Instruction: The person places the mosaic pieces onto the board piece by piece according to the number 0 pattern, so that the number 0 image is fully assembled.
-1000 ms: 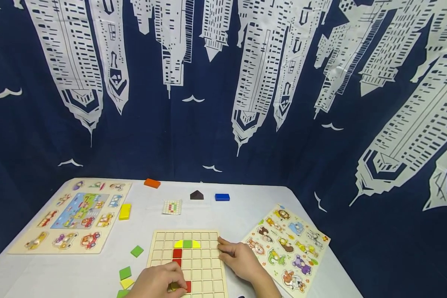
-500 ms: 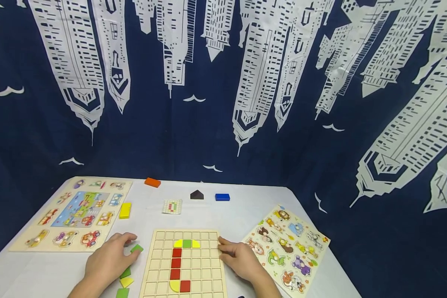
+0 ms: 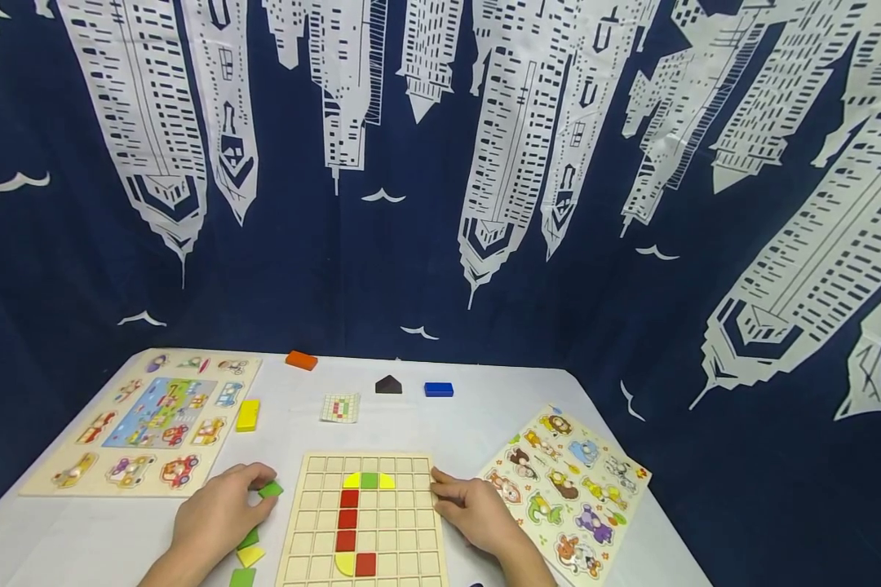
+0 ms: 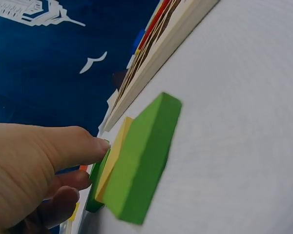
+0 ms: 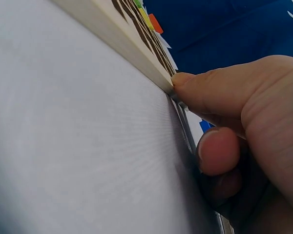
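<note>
In the head view my left hand (image 3: pixel 223 507) is left of the wooden grid board, with thumb and index finger pinching a small green square tile (image 3: pixel 272 490). The left wrist view shows my left hand (image 4: pixel 49 170) behind a nearer green tile (image 4: pixel 146 158) and a yellow tile (image 4: pixel 115 158). My right hand (image 3: pixel 477 514) rests at the right edge of the grid board (image 3: pixel 404 522), thumb and index finger touching it. In the right wrist view my right hand (image 5: pixel 254 102) has its thumb against the board's edge (image 5: pixel 127 56). Red, yellow and green pieces form a C on the board.
A small pattern card (image 3: pixel 340 408) lies behind the board. Around it are a yellow block (image 3: pixel 247 416), an orange block (image 3: pixel 302 360), a dark block (image 3: pixel 389 384) and a blue block (image 3: pixel 439 390). A vehicle puzzle (image 3: pixel 81 432) lies left, an animal puzzle (image 3: pixel 529 497) right.
My left hand has left the yellow and red pieces at the board's lower part, moved left, and closed in on the green tile. My right hand has stayed at the board's edge.
</note>
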Demonstrator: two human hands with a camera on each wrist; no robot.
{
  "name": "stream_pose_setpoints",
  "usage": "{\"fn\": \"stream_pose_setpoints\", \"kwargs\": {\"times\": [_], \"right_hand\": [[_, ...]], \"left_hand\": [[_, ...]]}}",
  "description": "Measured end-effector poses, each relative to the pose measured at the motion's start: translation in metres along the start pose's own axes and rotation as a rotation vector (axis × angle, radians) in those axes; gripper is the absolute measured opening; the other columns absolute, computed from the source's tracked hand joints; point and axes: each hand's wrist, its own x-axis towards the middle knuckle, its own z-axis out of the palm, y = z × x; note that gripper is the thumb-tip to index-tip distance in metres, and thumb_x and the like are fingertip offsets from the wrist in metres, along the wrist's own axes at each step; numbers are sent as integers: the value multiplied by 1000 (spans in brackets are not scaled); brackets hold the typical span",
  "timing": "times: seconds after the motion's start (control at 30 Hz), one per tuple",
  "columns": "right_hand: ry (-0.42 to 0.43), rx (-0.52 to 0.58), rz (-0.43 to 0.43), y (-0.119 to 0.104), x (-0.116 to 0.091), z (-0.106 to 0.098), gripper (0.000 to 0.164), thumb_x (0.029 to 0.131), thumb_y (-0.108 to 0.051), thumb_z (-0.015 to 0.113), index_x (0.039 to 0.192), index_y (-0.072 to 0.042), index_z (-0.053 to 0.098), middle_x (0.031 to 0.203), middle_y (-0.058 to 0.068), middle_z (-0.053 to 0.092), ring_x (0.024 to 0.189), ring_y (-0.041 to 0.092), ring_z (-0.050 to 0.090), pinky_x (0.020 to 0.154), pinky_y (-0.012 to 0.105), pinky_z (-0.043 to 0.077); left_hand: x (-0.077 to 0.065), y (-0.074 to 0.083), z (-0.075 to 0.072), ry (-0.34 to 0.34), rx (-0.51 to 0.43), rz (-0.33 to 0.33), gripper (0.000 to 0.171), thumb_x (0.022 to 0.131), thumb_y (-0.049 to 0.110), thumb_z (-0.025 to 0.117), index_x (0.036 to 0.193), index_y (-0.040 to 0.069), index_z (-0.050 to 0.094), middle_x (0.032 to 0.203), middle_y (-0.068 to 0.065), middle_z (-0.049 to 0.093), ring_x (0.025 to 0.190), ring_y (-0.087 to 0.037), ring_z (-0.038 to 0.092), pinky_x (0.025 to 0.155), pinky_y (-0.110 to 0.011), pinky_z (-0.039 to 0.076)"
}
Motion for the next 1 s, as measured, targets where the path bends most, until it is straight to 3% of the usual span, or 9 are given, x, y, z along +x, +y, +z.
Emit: {"fn": "stream_pose_setpoints", "kwargs": {"times": [0.17, 0.37, 0.4, 0.53, 0.63, 0.73, 0.83, 0.9, 1.0], "right_hand": [[3, -3, 8, 1, -2, -1, 30, 96, -16, 72, 126, -10, 74, 151, 5, 55, 40, 1, 44, 34, 33, 45], [-1, 2, 14, 2, -3, -2, 31, 96, -16, 72, 127, -10, 73, 151, 5, 54, 38, 6, 45, 34, 32, 45], [0, -3, 10, 2, -3, -2, 31, 96, -16, 72, 127, -10, 73, 151, 4, 54, 46, 4, 54, 34, 32, 45], [-5, -6, 12, 1, -3, -3, 32, 96, -16, 72, 127, -10, 73, 151, 3, 54, 46, 5, 53, 34, 30, 45], [-10, -24, 4, 0, -2, -3, 32, 96, -16, 72, 127, -10, 73, 150, 3, 55, 66, 16, 70, 45, 28, 52], [-10, -39, -4, -1, 0, -2, 32, 96, -17, 73, 127, -10, 73, 150, 3, 56, 110, 20, 72, 52, 27, 53], [-14, -27, 8, -2, 1, -1, 32, 96, -17, 73, 127, -10, 73, 150, 2, 55, 77, 16, 74, 44, 27, 50], [-17, -15, 16, -2, 1, -2, 32, 96, -17, 72, 127, -9, 73, 151, 3, 55, 57, 7, 64, 35, 29, 43], [-17, -8, 23, 0, -1, -3, 33, 96, -18, 72, 128, -10, 73, 151, 4, 54, 58, 6, 64, 36, 28, 44]], "left_hand": [[0, 2, 2, 8, -16, 11, 26, 79, 28, 89, 101, 21, 76, 97, 4, 74, 72, -11, 59, 59, -33, 45], [-3, 11, 3, 30, -83, 53, 22, 79, 28, 88, 99, 26, 78, 100, 4, 76, 77, -10, 64, 59, -31, 45], [-4, 14, 4, 30, -101, 55, 22, 79, 29, 88, 98, 27, 78, 102, 3, 76, 73, -10, 62, 58, -31, 44], [-9, 33, 7, 7, -196, 67, 19, 79, 31, 88, 95, 33, 77, 93, 7, 75, 58, -8, 51, 52, -27, 38], [-13, 48, 15, -53, -301, 139, 17, 81, 32, 87, 93, 36, 76, 71, 11, 65, 50, -7, 47, 47, -24, 36], [-16, 60, 23, -120, -368, 247, 13, 83, 33, 86, 92, 37, 76, 58, 13, 54, 46, -4, 45, 44, -22, 34], [-14, 71, 30, -125, -347, 344, 11, 84, 34, 85, 91, 38, 76, 66, 19, 58, 49, 0, 45, 46, -22, 36], [-10, 79, 34, -108, -328, 384, 12, 84, 32, 85, 90, 36, 76, 69, 21, 58, 51, 1, 45, 48, -23, 37], [-2, 92, 41, -109, -300, 432, 10, 84, 30, 85, 90, 33, 77, 73, 22, 58, 56, 2, 45, 51, -22, 37]]}}
